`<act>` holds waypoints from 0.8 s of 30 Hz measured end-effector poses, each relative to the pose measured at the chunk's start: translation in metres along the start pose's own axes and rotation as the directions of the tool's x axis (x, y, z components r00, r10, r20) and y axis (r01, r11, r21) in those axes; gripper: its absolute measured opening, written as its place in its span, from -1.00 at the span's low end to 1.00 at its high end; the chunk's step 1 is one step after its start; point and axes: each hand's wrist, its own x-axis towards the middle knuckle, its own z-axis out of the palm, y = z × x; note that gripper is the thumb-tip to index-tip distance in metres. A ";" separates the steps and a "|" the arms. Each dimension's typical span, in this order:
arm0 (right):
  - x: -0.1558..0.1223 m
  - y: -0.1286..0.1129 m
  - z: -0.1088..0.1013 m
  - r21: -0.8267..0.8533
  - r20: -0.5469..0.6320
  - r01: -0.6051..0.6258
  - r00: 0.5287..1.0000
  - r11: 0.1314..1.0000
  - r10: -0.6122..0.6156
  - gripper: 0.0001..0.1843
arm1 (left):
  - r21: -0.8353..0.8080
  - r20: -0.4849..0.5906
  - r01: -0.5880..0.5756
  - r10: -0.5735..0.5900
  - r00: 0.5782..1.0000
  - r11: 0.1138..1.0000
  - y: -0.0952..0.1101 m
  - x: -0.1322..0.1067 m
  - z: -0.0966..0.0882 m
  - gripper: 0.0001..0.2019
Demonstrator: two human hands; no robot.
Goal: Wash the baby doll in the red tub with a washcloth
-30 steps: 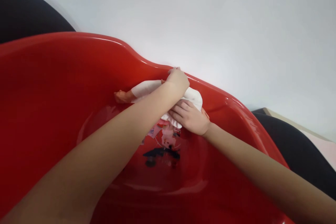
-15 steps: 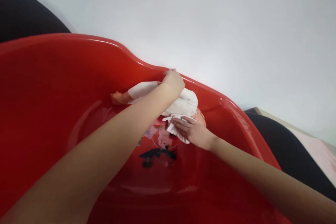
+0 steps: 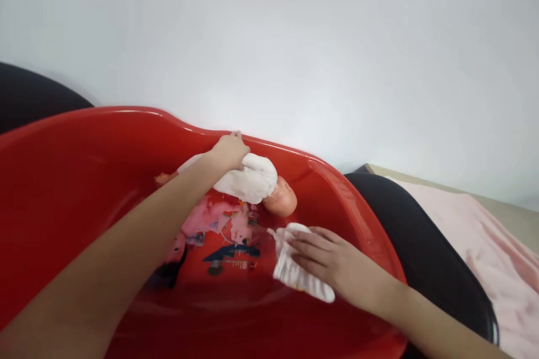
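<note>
A baby doll (image 3: 248, 179) in white clothing lies on its side against the far wall of a red plastic tub (image 3: 105, 151). Its bald head (image 3: 283, 199) points right and a foot shows at the left. My left hand (image 3: 231, 150) is closed around the doll's upper side near the rim; its fingertips are mostly hidden. To the right of the doll's head, my right hand (image 3: 326, 255) grips a white ribbed cloth (image 3: 297, 269), fingers laid over it. The cloth is apart from the doll.
Pink and dark cartoon pictures (image 3: 231, 235) mark the tub's floor. Black curved shapes (image 3: 400, 219) stand beyond the tub on both sides. A pink cloth (image 3: 475, 235) lies at the right, and a pale wall (image 3: 269, 39) rises behind.
My right hand has moved away from the doll, toward me, taking the white cloth along. My left hand stays on the doll. The camera view has shifted, so the tub appears lower.
</note>
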 end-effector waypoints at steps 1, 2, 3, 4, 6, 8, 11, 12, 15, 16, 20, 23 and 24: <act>-0.014 -0.015 -0.007 0.027 -0.029 -0.028 0.999 0.999 0.029 -0.49 | -0.026 0.010 0.004 -0.004 1.000 1.000 -0.002 0.001 0.001 -0.51; -0.028 -0.030 -0.012 0.048 -0.042 -0.046 0.998 0.998 0.048 -0.46 | -0.041 0.016 0.001 -0.001 1.000 0.999 -0.004 0.002 0.002 -0.51; -0.042 -0.044 -0.016 0.061 -0.042 -0.058 0.997 0.996 0.061 -0.44 | -0.048 0.026 -0.001 0.002 1.000 0.999 -0.006 0.004 0.004 -0.50; -0.053 -0.056 -0.017 0.069 -0.047 -0.067 0.996 0.995 0.071 -0.41 | -0.051 0.039 -0.004 0.006 0.999 0.999 -0.007 0.006 0.006 -0.49; -0.070 -0.076 -0.012 0.092 -0.107 -0.124 0.985 0.988 0.134 -0.38 | -0.063 0.073 0.019 -0.014 0.997 0.998 -0.009 0.008 0.009 -0.45; -0.075 -0.087 0.001 0.161 -0.241 -0.222 0.936 0.962 0.256 -0.41 | -0.096 0.100 0.058 -0.049 0.994 0.994 -0.009 0.007 0.010 -0.43; -0.068 -0.093 0.023 0.253 -0.407 -0.315 0.823 0.915 0.396 -0.50 | -0.118 0.125 0.114 -0.099 0.987 0.986 -0.004 -0.003 0.010 -0.43; -0.064 -0.094 0.029 0.258 -0.442 -0.328 0.796 0.909 0.413 -0.52 | -0.111 0.112 0.121 -0.108 0.988 0.987 -0.002 -0.010 0.010 -0.46; -0.057 -0.095 0.039 0.244 -0.499 -0.364 0.747 0.899 0.438 -0.53 | -0.069 0.051 0.108 -0.105 0.993 0.992 0.008 -0.032 0.015 -0.57; -0.056 -0.095 0.040 0.244 -0.504 -0.370 0.741 0.896 0.444 -0.54 | -0.056 0.042 0.106 -0.104 0.994 0.993 0.012 -0.040 0.018 -0.60; -0.056 -0.096 0.045 0.268 -0.507 -0.378 0.727 0.886 0.463 -0.55 | -0.011 0.027 0.120 -0.119 0.992 0.993 0.027 -0.069 0.025 -0.70; -0.056 -0.097 0.048 0.285 -0.522 -0.371 0.713 0.884 0.468 -0.55 | 0.010 0.002 0.102 -0.102 0.995 0.995 0.036 -0.086 0.026 -0.70; -0.055 -0.097 0.049 0.291 -0.521 -0.373 0.711 0.881 0.472 -0.55 | 0.013 -0.007 0.092 -0.092 0.996 0.996 0.039 -0.091 0.027 -0.69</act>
